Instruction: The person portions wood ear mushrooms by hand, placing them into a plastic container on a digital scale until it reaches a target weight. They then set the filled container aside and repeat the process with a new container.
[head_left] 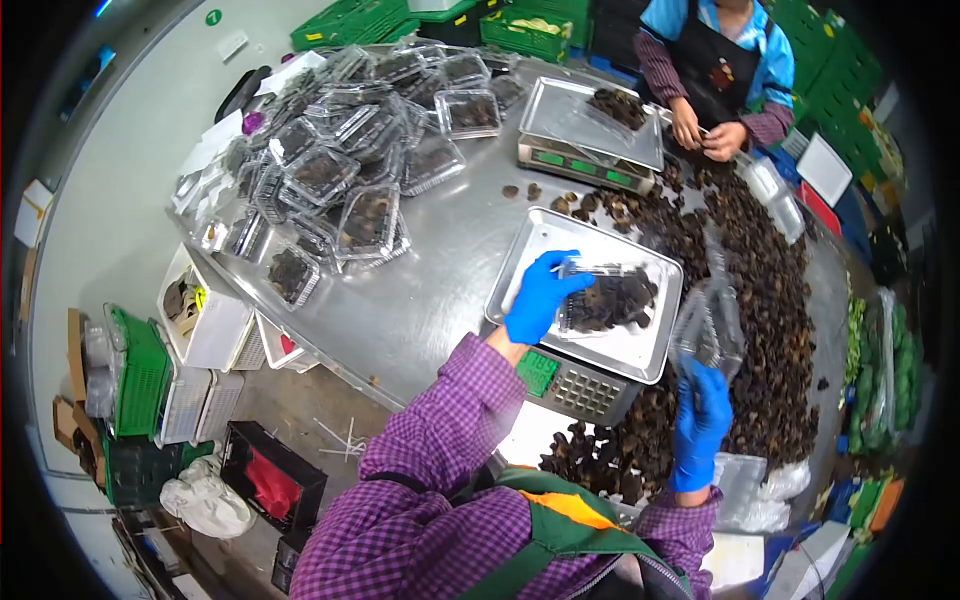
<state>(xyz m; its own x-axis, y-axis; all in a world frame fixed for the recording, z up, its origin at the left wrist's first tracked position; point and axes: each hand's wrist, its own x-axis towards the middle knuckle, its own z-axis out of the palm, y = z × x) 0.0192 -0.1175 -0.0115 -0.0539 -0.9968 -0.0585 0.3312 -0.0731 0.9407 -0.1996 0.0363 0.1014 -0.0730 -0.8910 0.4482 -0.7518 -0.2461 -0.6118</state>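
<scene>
My left hand (pixel 543 297), in a blue glove, grips the left edge of a clear plastic box (pixel 608 298) filled with dark mushroom-like pieces, over the white scale tray (pixel 520 262). My right hand (pixel 704 412), also blue-gloved, holds the lower end of an empty clear container (pixel 712 325) to the right of the tray. Beneath the tray is a scale (pixel 588 391) with a green display and a keypad. Dark pieces (pixel 765 330) are heaped right of the tray, with more below the scale.
Filled clear boxes (pixel 365 215) are piled at the table's left. A second scale (pixel 582 166) stands at the back, beside a co-worker's hands (pixel 705 130). Empty containers (pixel 772 195) lie at the back right, plastic packs (pixel 748 490) at the front right. White bins (pixel 222 325) stand left.
</scene>
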